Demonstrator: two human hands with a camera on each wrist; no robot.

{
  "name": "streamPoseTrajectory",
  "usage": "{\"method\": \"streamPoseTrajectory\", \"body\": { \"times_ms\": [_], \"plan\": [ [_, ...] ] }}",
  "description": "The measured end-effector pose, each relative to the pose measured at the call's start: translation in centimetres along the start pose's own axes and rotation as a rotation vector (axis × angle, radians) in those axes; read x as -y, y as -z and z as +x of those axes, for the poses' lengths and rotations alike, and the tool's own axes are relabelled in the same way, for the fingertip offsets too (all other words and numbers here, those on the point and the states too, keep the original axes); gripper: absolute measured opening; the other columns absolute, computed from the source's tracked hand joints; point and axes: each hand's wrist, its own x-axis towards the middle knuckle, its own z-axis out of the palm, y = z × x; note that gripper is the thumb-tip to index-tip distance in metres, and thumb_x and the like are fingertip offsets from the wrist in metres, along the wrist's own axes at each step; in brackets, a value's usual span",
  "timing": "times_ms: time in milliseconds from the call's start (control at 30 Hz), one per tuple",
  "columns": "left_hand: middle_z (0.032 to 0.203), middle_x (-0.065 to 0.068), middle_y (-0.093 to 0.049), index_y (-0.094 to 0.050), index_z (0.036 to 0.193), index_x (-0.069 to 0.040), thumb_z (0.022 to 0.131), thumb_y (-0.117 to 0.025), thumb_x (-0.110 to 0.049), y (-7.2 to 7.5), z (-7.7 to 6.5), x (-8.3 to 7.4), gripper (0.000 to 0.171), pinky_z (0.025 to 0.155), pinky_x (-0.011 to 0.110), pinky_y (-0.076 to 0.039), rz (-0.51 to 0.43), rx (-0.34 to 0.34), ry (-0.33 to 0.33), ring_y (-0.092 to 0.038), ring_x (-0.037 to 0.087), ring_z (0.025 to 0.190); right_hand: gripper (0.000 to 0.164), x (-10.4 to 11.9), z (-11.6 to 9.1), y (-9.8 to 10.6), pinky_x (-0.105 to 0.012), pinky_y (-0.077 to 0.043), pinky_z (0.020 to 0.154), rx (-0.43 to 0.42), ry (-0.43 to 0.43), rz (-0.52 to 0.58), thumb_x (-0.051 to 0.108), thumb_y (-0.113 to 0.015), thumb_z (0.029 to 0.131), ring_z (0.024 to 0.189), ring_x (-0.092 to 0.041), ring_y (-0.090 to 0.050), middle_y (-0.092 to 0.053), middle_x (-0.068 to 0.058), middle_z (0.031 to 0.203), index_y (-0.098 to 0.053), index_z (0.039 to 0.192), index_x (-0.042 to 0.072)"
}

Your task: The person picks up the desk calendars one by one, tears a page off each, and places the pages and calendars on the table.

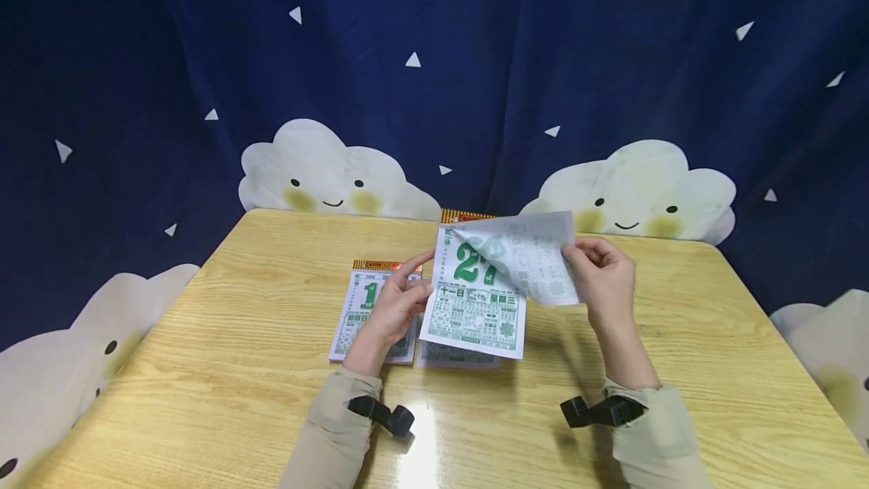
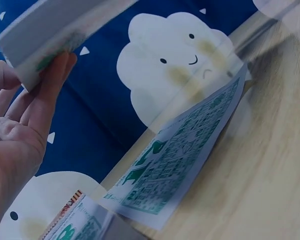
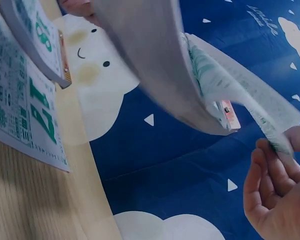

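My left hand [image 1: 397, 304] grips a thick tear-off calendar [image 1: 475, 323] by its left edge, raised off the table and tilted. Its page shows a large green 27. Between thumb and fingers my right hand [image 1: 607, 278] pinches the top sheet [image 1: 550, 262], which folds back diagonally to the right, pale back side showing. In the right wrist view the raised calendar [image 3: 150, 60] is seen from behind, and the sheet [image 3: 240, 85] bends away from it. Whether the sheet is still attached along the top is unclear.
A second calendar pad [image 1: 356, 308] lies on the wooden table [image 1: 204, 383], partly behind my left forearm. A printed sheet [image 2: 175, 155] with a green number lies beside that pad, under the raised calendar. Behind the table hangs a dark blue curtain [image 1: 475, 96] with clouds.
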Motion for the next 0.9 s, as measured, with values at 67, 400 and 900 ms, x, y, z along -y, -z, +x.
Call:
{"method": "streamPoseTrajectory", "body": {
  "times_ms": [67,400,900],
  "plan": [
    [0.086,-0.004,-0.068,-0.032,0.141,-0.008,0.087,-0.044,0.006,0.0,0.0,-0.1,0.057,0.057,0.022,-0.05,0.019,-0.019,0.002,-0.06,0.008,0.063,0.001,0.2,0.1,-0.1,-0.016,-0.046,0.05,0.023,0.011,-0.063,0.004,-0.064,0.079,0.055,-0.004,-0.054,-0.059,0.011,0.061,-0.065,0.078,0.004],
    [0.089,-0.001,-0.068,-0.038,0.138,-0.012,0.085,-0.047,0.005,-0.1,0.0,-0.2,0.057,0.056,0.023,-0.048,0.107,-0.048,0.024,-0.058,0.008,0.063,0.026,1.8,1.4,0.0,-0.012,-0.045,0.053,0.157,0.088,-0.285,0.018,-0.063,0.083,0.059,0.0,-0.053,-0.056,0.017,0.064,-0.064,0.096,-0.004],
    [0.068,-0.006,-0.063,-0.033,0.14,-0.009,0.085,-0.043,0.007,-0.1,0.2,0.3,0.059,0.053,0.019,-0.046,-0.012,-0.038,0.015,-0.053,0.005,0.055,0.019,2.1,2.6,-0.4,-0.016,-0.043,0.046,0.172,0.078,-0.256,0.022,-0.067,0.082,0.05,-0.002,-0.049,-0.053,0.015,0.055,-0.063,0.072,0.007]
  ]
}}
